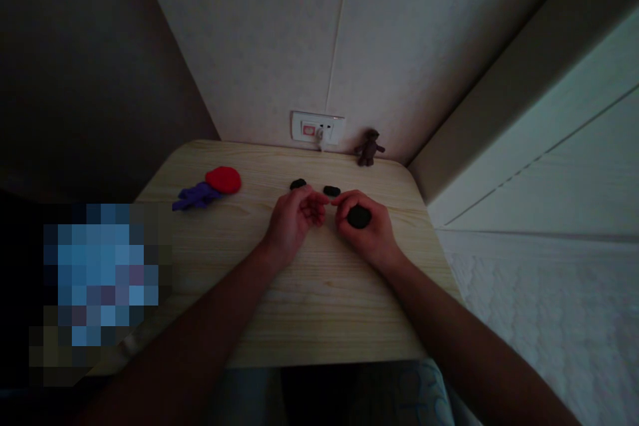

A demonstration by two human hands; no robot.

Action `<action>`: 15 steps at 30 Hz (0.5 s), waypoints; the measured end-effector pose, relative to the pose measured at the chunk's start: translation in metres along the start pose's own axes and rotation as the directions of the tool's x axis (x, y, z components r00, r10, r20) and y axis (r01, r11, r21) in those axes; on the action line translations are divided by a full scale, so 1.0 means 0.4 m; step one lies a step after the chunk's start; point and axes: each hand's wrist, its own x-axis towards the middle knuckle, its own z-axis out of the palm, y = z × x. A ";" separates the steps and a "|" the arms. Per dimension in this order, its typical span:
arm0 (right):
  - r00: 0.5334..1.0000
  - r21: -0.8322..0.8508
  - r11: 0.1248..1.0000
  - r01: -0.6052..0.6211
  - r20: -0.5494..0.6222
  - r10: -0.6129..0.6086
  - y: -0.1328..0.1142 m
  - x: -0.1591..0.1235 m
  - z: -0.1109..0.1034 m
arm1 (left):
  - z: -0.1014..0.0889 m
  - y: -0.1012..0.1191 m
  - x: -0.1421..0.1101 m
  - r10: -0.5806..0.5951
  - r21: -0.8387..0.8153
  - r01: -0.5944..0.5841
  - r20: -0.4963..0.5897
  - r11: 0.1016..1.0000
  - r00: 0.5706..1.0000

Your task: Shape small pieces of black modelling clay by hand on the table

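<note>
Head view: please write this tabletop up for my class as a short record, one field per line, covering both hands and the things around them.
Left hand: fingers curled; grip unclear
Right hand: curled around dark disc
Beyond hands: two small dark lumps
Table's left side: red round piece, beside purple piece
Table's back edge: brown figure, upright
Wall: socket panel, left of figure
Surface: pale wood-grain table

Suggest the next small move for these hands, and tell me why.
Perhaps bring the left hand across to support the dark disc: the right hand alone curls around it, while the left, close by, shows nothing in its fingers.
</note>
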 end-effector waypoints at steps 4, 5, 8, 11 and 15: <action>0.999 0.052 0.997 -0.048 -0.008 0.048 -0.004 -0.001 0.001 | -0.003 -0.001 -0.001 0.002 0.029 -0.003 0.037 1.000 0.999; 0.999 0.062 0.997 -0.051 -0.013 0.052 -0.004 -0.001 0.001 | -0.003 -0.002 -0.001 0.002 0.031 -0.003 0.044 1.000 0.999; 0.998 0.086 0.994 -0.061 -0.028 0.064 -0.001 0.000 0.000 | -0.004 -0.003 -0.002 0.003 0.025 -0.004 0.052 1.000 0.999; 0.997 0.097 0.993 -0.070 -0.031 0.073 0.000 0.000 -0.002 | -0.004 -0.004 -0.002 0.003 0.018 -0.004 0.056 1.000 0.998; 0.997 0.140 0.988 -0.064 -0.031 0.068 0.001 0.000 -0.005 | -0.003 -0.004 -0.002 -0.002 0.009 0.002 0.045 1.000 0.999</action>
